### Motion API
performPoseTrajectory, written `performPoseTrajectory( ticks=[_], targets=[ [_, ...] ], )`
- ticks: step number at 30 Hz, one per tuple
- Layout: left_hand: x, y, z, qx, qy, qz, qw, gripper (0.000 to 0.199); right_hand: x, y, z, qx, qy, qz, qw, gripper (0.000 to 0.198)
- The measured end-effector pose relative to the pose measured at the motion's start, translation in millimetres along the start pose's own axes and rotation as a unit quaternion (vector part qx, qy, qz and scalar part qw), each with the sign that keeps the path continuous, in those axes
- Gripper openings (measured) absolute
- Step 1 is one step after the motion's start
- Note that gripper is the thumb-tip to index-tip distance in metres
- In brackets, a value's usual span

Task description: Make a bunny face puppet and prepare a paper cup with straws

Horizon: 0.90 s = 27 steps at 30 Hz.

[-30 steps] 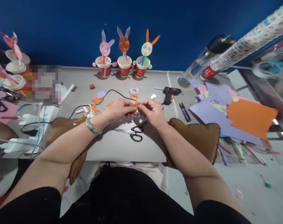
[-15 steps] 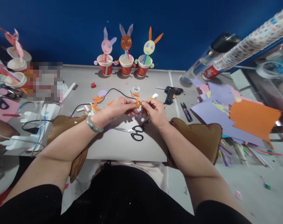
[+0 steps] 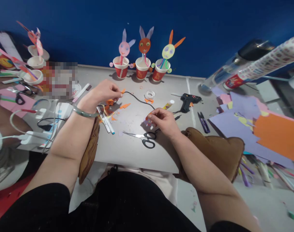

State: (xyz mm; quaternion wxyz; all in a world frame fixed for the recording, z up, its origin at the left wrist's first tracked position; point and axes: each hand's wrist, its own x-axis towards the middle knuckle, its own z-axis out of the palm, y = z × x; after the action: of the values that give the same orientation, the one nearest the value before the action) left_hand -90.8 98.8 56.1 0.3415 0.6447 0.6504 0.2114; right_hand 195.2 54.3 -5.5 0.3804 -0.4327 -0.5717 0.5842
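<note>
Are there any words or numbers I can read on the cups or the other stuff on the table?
None can be read.
Three red paper cups: gold marks, too blurred to read.
Patterned roll: small coloured squares, too small to read.
Red label at the roll's end: blurred.
Marker pens: no print legible.
Pixelated patch: unreadable.

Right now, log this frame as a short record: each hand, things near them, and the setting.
left hand: over orange paper scraps, fingers pinched at a scrap
right hand: pinching a small pale paper piece
scissors: flat on the table, just before the right hand
glue gun: lying right of centre
paper cup rabbits: three, upright by the blue wall
table: grey
</note>
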Motion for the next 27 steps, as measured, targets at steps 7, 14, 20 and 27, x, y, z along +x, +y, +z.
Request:
performPoseTrajectory(
  ticks=[7,14,20,27],
  targets=[
    [9,-3,18,0.052,-0.151,-0.061,0.985,0.023,-5,5,10,-0.058,-0.074,0.019,0.995,0.030],
    [7,-6,18,0.143,0.017,-0.045,0.989,0.020,-6,6,12,-0.050,-0.089,0.041,0.994,0.033],
    [11,-9,40,0.099,-0.010,0.018,0.995,0.020,-7,8,14,-0.083,-0.111,0.027,0.990,0.029],
    [9,0,52,0.303,-0.055,0.004,0.951,0.011,-8,18,15,-0.184,-0.114,-0.032,0.976,0.032]
  ],
)
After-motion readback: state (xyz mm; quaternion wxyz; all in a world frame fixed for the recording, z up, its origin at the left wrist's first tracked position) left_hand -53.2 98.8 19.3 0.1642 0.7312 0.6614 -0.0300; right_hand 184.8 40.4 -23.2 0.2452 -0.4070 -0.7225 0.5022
